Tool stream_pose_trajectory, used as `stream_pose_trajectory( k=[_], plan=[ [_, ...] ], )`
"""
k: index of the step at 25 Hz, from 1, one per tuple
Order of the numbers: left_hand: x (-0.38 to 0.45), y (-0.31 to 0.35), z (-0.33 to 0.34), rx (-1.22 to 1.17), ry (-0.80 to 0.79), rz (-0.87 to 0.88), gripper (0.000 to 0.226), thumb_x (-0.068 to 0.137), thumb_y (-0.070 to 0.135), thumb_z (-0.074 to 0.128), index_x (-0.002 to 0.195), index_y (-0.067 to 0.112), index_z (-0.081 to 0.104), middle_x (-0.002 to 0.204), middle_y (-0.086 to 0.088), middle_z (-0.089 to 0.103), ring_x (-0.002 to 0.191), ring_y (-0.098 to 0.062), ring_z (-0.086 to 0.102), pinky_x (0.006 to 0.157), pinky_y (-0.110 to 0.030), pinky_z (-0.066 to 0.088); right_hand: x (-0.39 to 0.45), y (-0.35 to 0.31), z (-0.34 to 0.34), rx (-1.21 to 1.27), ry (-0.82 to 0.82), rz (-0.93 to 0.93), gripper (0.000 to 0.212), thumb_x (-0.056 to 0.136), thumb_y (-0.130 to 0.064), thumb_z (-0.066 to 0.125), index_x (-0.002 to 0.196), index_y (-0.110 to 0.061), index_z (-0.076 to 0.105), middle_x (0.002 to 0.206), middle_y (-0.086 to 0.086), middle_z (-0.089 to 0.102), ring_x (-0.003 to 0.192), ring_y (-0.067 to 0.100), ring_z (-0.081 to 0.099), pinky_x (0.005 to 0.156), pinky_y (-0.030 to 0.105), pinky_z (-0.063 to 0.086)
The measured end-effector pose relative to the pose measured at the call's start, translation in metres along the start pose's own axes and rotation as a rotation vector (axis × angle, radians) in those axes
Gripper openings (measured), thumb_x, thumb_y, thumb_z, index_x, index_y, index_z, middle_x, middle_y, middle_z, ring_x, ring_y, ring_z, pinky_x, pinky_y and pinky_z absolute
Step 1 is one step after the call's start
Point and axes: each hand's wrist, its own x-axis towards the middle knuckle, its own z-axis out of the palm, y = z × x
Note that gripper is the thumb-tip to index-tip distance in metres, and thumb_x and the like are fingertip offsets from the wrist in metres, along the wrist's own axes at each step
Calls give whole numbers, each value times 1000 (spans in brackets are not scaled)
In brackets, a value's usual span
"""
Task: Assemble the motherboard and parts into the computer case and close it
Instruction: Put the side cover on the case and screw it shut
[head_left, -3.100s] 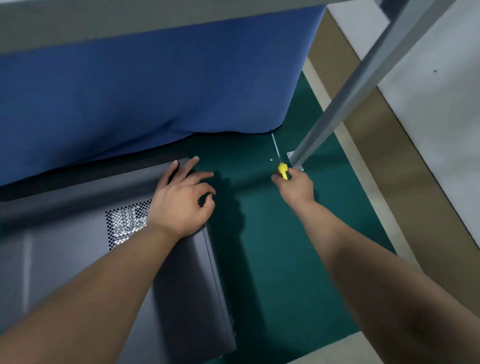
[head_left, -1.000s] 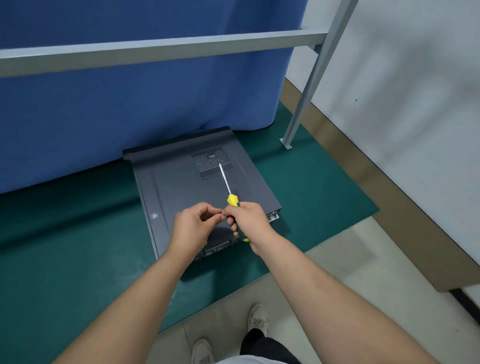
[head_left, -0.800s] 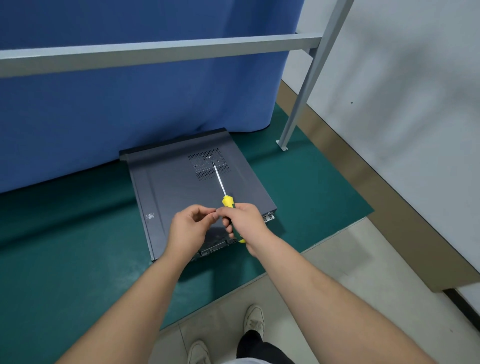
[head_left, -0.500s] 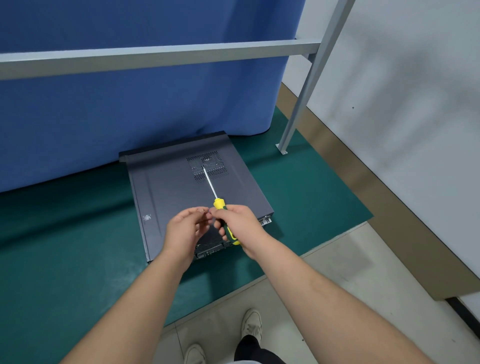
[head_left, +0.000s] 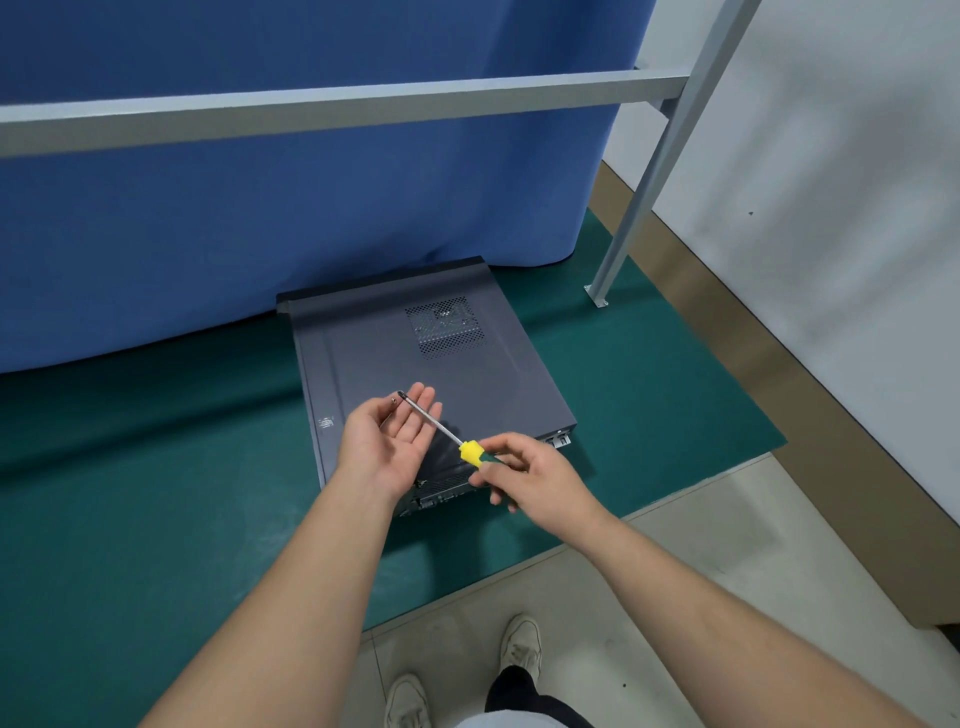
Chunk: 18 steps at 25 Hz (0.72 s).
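A dark grey computer case (head_left: 462, 379) lies flat on the green mat (head_left: 156, 493), its side panel on and a perforated vent near the far end. My left hand (head_left: 387, 441) is held palm up above the case's near end, fingers straight. A small screw (head_left: 395, 400) sits at its fingertips. My right hand (head_left: 535, 478) grips the yellow and green handle of a screwdriver (head_left: 465, 449). The shaft crosses my left palm, and its tip is next to the screw.
A blue curtain (head_left: 311, 208) hangs behind the case. A grey metal frame has a horizontal bar (head_left: 363, 111) overhead and a leg (head_left: 634, 208) bolted to the floor at the right. My shoes (head_left: 519, 644) stand on the pale floor in front of the mat.
My left hand has opened from a pinch to a flat palm, showing the screw. The screwdriver has swung left, so its shaft now lies over the palm.
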Motion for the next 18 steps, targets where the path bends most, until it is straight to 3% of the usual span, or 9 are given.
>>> stream_pose_trajectory(
  k=[5,14,18],
  plan=[
    [1,0,-3,-63,-18,-35,15,92,0,46,102,3,57,106,-21,76,97,-33,76,77,-53,62,-3,9,-2,-6,41,-31,25,98,-22,68,121,-29,72,96,-4,79,63,1,63,53,9,43],
    [-1,2,-7,22,-22,-13,11,96,4,46,96,3,57,105,-23,76,99,-32,76,81,-50,63,0,9,0,-33,46,-17,26,96,-21,69,119,-30,74,94,-4,79,63,-1,62,54,9,44],
    [-3,6,-11,214,1,56,9,99,4,51,95,1,58,109,-25,74,98,-32,76,80,-44,64,0,10,7,-115,86,-48,26,95,-23,71,120,-31,74,100,-10,77,86,3,69,71,17,51]
  ],
)
